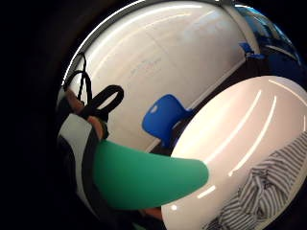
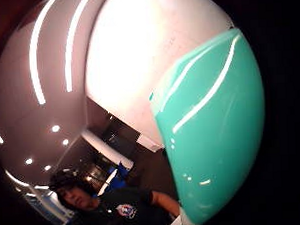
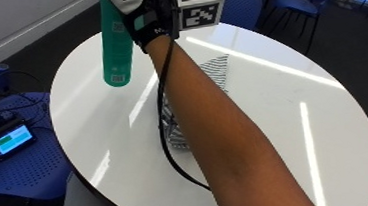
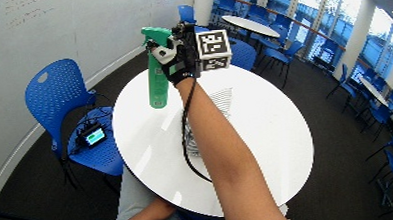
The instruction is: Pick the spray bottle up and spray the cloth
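Observation:
A tall green spray bottle (image 3: 115, 43) hangs upright in the air over the far left part of the round white table (image 3: 289, 88). My gloved right hand (image 3: 144, 17) grips it at its neck, just under the green spray head (image 4: 154, 32). The bottle's body fills much of both palm views (image 1: 144, 177) (image 2: 210, 125). A grey-and-white striped cloth (image 3: 217, 69) lies crumpled on the table below and beside my forearm, which hides its middle. The cloth also shows on the table in the little finger side view (image 1: 259, 191).
A blue chair (image 3: 22, 167) stands left of the table with a small lit device (image 3: 8, 139) and cables on its seat. More blue chairs (image 3: 245, 2) stand behind the table. The person's bare hand (image 4: 148, 212) is below the table's near edge.

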A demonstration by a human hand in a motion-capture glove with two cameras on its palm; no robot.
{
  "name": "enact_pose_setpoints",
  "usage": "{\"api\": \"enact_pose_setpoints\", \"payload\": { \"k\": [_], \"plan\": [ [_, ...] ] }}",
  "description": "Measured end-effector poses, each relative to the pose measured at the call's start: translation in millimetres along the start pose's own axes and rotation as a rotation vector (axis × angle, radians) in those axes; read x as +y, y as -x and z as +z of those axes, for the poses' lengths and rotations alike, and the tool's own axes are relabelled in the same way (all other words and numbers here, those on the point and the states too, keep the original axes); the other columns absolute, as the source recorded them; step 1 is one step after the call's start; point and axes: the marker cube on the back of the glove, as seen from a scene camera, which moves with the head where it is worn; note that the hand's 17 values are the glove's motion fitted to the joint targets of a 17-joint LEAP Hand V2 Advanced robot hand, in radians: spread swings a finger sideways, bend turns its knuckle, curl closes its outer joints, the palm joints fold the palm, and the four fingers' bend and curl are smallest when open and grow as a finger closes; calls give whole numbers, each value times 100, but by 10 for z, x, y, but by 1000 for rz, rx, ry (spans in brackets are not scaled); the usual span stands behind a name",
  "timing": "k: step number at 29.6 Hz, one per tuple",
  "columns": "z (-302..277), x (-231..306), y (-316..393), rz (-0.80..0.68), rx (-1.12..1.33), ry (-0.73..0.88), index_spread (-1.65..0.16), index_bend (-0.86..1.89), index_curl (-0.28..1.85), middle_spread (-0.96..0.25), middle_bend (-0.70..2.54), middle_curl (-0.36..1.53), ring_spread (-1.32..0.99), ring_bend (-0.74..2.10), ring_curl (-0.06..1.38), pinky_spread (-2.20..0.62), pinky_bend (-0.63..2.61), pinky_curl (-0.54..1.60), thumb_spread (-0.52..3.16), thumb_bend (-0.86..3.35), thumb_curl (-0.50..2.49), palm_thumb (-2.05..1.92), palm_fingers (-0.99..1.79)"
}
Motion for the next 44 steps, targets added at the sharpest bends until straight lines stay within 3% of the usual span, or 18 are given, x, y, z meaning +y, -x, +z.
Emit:
{"api": "enact_pose_setpoints", "payload": {
  "k": [12, 44],
  "plan": [
    [302, 71, -265, 92, -9, 60, -32, 20, 57, -20, 38, 50, -19, 58, 44, -21, 47, 37, 49, -3, 80, 91, 130],
    [315, 73, -316, 110, 31, 111, -32, 18, 56, -23, 37, 51, -20, 57, 45, -25, 49, 37, 54, -3, 79, 90, 130]
  ]
}}
